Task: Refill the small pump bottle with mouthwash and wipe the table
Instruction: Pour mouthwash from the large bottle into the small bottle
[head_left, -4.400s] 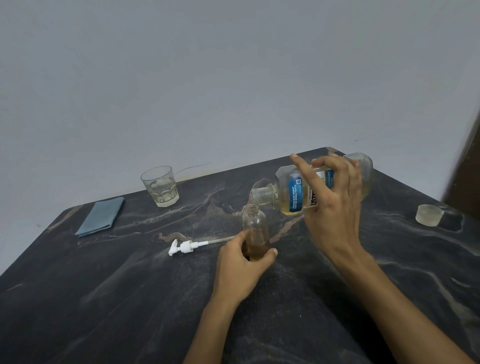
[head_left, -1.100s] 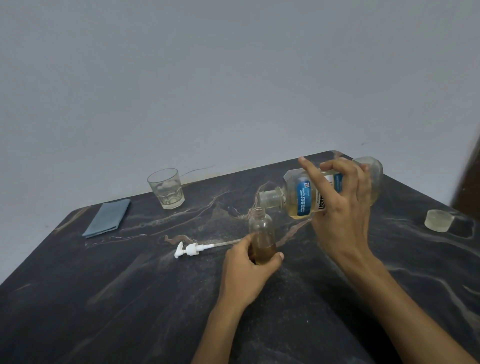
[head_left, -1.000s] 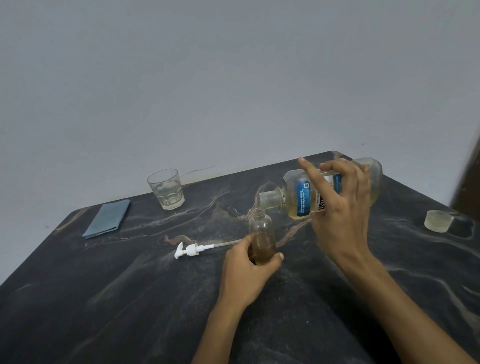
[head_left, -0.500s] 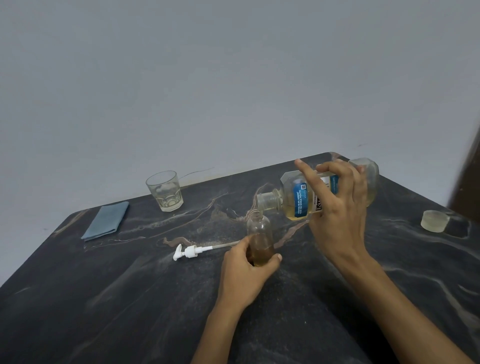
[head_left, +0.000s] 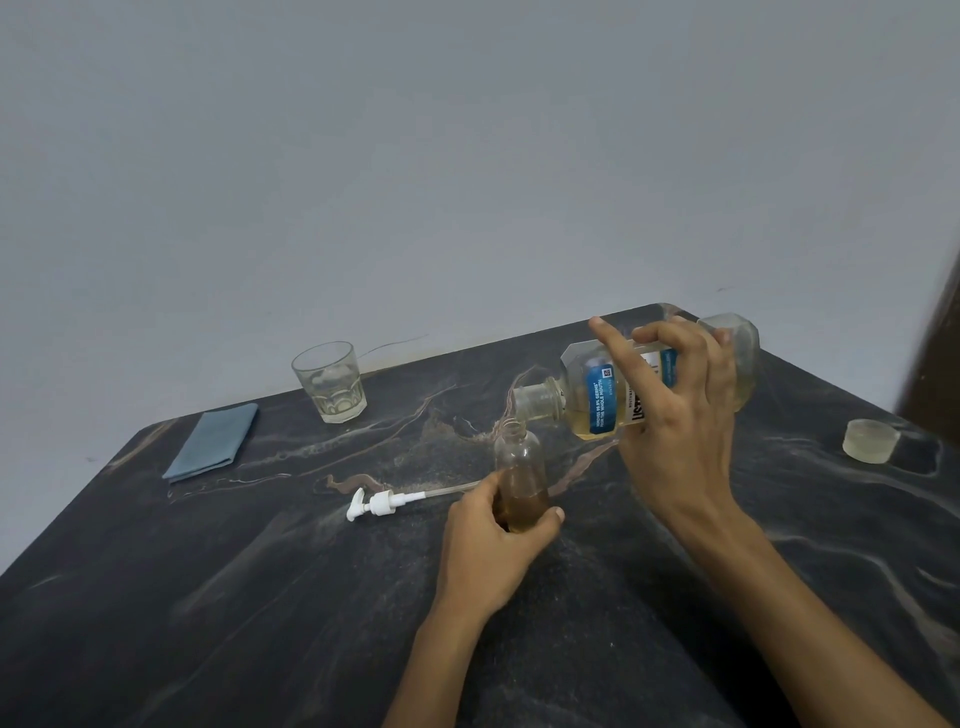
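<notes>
I see the small pump bottle (head_left: 521, 480) standing upright and uncapped on the dark marbled counter (head_left: 260, 597); amber liquid fills roughly its lower half. My left hand (head_left: 493, 551) wraps its grip around the bottle's base, thumb and fingers curled on the glass. My right hand (head_left: 675, 431) holds the mouthwash bottle (head_left: 597, 395) tilted nearly horizontal, with the index finger raised off it; its open neck sits just above and beside the small bottle's mouth, with pale yellow liquid pooled along its lower side. Left of the small bottle lies the white pump head (head_left: 376, 503), dip tube pointing toward it. Farther left stand a drinking glass (head_left: 330, 382) and a folded blue cloth (head_left: 213, 441). Well right of the small bottle rests a translucent cap (head_left: 871, 440).
</notes>
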